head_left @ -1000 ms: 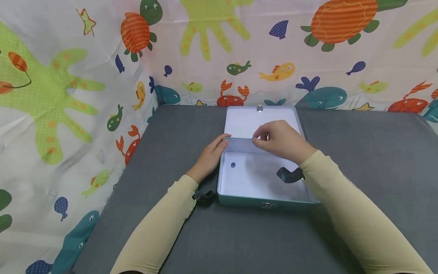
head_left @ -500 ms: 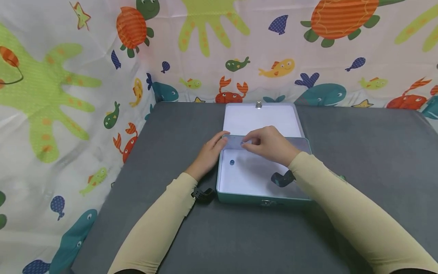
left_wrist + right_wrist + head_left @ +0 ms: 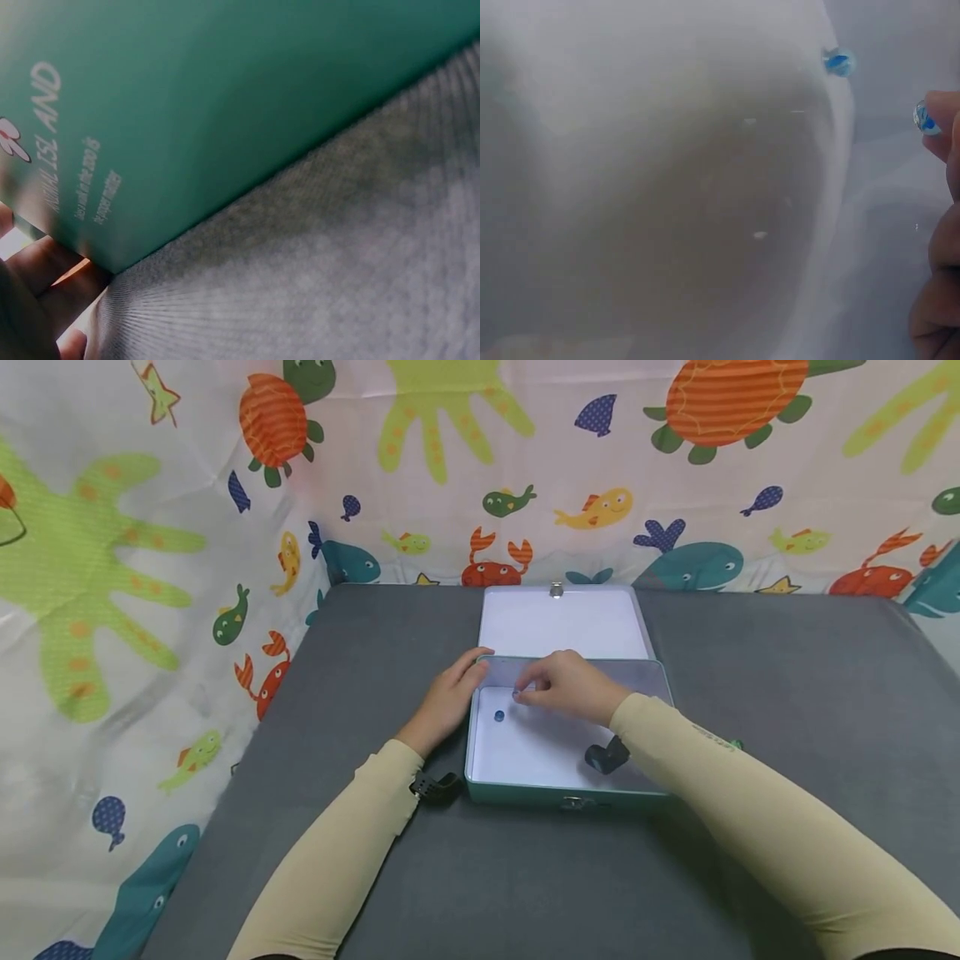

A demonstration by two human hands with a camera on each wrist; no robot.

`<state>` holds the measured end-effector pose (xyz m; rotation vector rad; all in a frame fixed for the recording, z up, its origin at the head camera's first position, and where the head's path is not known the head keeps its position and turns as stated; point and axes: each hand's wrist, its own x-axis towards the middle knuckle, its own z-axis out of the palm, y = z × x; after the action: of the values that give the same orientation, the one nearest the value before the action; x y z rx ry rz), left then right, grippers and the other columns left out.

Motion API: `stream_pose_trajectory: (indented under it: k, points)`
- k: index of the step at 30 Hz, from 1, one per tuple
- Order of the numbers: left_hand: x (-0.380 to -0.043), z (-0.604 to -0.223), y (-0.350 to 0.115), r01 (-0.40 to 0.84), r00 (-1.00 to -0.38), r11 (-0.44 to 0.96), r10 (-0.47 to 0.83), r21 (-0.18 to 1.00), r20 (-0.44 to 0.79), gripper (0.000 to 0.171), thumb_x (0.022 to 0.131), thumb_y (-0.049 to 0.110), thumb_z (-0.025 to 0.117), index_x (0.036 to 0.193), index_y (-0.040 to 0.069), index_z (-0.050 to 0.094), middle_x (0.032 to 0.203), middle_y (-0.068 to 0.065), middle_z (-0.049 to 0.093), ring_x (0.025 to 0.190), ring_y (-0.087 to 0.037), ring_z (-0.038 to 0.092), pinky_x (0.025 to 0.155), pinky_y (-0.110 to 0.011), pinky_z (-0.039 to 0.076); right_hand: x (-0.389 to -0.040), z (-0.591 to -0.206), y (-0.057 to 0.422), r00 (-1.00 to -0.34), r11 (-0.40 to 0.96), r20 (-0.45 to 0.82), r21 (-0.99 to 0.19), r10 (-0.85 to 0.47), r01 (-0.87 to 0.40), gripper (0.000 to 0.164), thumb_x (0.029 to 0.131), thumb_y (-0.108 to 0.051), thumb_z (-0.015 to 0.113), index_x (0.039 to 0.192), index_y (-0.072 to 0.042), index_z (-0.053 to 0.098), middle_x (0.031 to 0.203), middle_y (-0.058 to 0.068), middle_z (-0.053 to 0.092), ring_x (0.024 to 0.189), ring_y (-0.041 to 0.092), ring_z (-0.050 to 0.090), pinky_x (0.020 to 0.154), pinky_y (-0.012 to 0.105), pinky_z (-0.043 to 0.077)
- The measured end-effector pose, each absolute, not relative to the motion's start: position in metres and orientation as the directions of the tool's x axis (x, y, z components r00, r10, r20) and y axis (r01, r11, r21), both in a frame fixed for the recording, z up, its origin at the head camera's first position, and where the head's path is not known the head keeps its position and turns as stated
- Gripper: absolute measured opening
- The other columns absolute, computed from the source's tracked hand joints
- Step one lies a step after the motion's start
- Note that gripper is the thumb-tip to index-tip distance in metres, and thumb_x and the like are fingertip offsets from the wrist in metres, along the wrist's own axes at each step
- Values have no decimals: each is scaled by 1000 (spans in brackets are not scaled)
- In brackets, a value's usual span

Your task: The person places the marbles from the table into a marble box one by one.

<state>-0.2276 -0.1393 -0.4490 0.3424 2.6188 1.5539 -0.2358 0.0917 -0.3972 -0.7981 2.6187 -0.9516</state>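
Note:
A green tin box (image 3: 517, 792) with a white inside lies on the table, its hinged lid (image 3: 566, 622) laid back behind it. My right hand (image 3: 573, 689) is over the box's back left part and pinches a clear glass marble with blue swirls (image 3: 925, 118) between thumb and fingertip. A second such marble (image 3: 499, 716) lies on the box floor, just left of those fingers; it shows in the right wrist view too. My left hand (image 3: 445, 703) rests at the box's back left corner, fingers extended against it. In the left wrist view, its fingers (image 3: 67, 296) partly disappear behind the printed green side.
The grey tabletop (image 3: 525, 877) surrounds the box. Behind and to the left hangs a cloth (image 3: 420, 435) printed with sea animals. The front clasp (image 3: 576, 803) is on the box's near wall. Black wrist cameras (image 3: 437, 787) are strapped at both wrists.
My right hand has moved left and down from the back rim into the box, the marble held in its fingertips. The left hand keeps its place at the corner. The view has shifted slightly.

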Motion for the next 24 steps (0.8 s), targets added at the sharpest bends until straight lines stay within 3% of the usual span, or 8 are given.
stream_pose_trajectory:
  k: [12,24]
  points:
    - [-229,-452,-139,173,-968,443,240,880,69,50,111,53,41,151,28,55,152,-4,58,138,-25,53,117,-54,40,-239,-408,92,-793,690,-65,-540,-606,-482,15,92,-16,81,105,-9,84,79,-3,71,68,13,57,64,30,50]
    - [-231,-454,-138,174,-969,454,236,874,71,51,110,55,40,150,28,55,150,-4,58,136,-24,54,116,-52,41,-237,-412,92,-792,730,-133,-502,-595,-464,17,92,-17,82,109,-11,84,89,-2,77,76,15,62,69,29,52]
